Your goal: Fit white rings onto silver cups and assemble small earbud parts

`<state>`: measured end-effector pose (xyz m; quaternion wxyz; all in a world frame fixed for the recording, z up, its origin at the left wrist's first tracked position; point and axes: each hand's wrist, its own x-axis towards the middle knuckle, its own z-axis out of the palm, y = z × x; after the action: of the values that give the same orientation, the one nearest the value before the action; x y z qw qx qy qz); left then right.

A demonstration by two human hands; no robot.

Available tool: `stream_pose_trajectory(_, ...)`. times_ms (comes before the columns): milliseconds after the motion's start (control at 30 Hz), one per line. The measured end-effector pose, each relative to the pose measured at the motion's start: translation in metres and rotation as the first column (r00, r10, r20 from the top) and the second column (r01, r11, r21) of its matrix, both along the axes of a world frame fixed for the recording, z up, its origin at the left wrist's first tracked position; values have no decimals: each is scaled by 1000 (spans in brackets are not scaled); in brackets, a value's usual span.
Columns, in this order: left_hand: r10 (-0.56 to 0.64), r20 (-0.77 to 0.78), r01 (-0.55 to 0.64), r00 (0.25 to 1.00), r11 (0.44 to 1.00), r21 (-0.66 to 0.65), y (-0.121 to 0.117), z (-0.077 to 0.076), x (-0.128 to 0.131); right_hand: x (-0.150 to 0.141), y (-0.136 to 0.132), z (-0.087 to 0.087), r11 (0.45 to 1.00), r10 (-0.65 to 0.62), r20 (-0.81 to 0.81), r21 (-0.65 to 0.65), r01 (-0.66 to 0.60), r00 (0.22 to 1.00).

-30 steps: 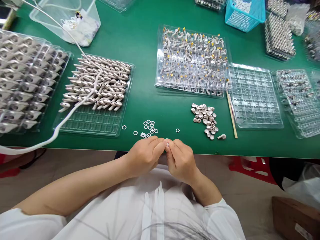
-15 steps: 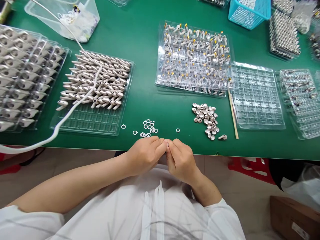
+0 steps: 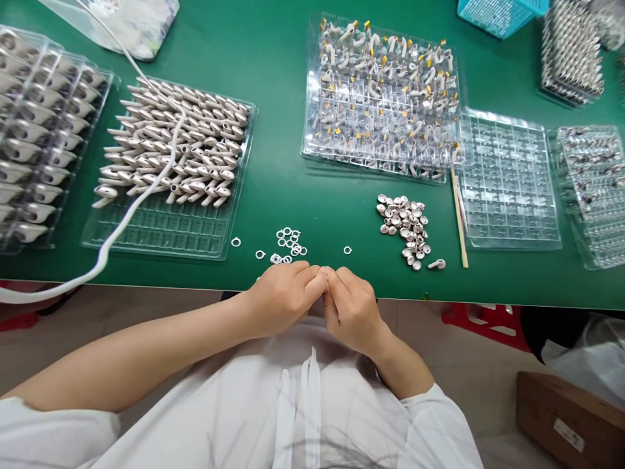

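My left hand (image 3: pixel 284 296) and my right hand (image 3: pixel 352 309) meet at the near edge of the green table (image 3: pixel 278 78), fingertips pinched together on a tiny part that is almost fully hidden between them. Just beyond my left knuckles lie several small white rings (image 3: pixel 288 242). To the right of my hands sits a pile of small round metal caps (image 3: pixel 405 228), with one loose white earbud shell (image 3: pixel 437 264) beside it.
A clear tray of white earbud stems (image 3: pixel 178 156) with a white cable (image 3: pixel 112 238) across it sits at the left. A tray of parts with yellow tabs (image 3: pixel 383 98) is behind. An empty clear tray (image 3: pixel 508 182) and a wooden stick (image 3: pixel 459 215) lie at the right.
My hands have stayed pinched together in the same place. The view has tipped downward a little, so the trays sit higher in the picture.
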<state>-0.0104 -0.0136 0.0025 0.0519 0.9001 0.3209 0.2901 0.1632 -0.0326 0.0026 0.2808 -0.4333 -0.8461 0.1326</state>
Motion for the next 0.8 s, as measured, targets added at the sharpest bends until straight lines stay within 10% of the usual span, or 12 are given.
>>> stream_pose_trajectory(333, 72, 206, -50, 976, 993, -108, 2, 10, 1, 15, 7, 17, 958, 77, -210, -257, -131, 975)
stream_pose_trajectory(567, 297, 342, -232, 891, 948, -220, -3, 31, -56, 27, 9, 15, 924, 63, -340, -335, -183, 938)
stream_pose_trajectory(700, 689, 203, -649, 696, 724, -234, -6, 33, -114, 25, 11, 5, 949, -46, -359, -307, -71, 932)
stream_pose_trajectory(800, 903, 0, -869, 431, 415, -270, -1, 30, -153, 19, 15, 1, 960, -68, -354, -276, -35, 933)
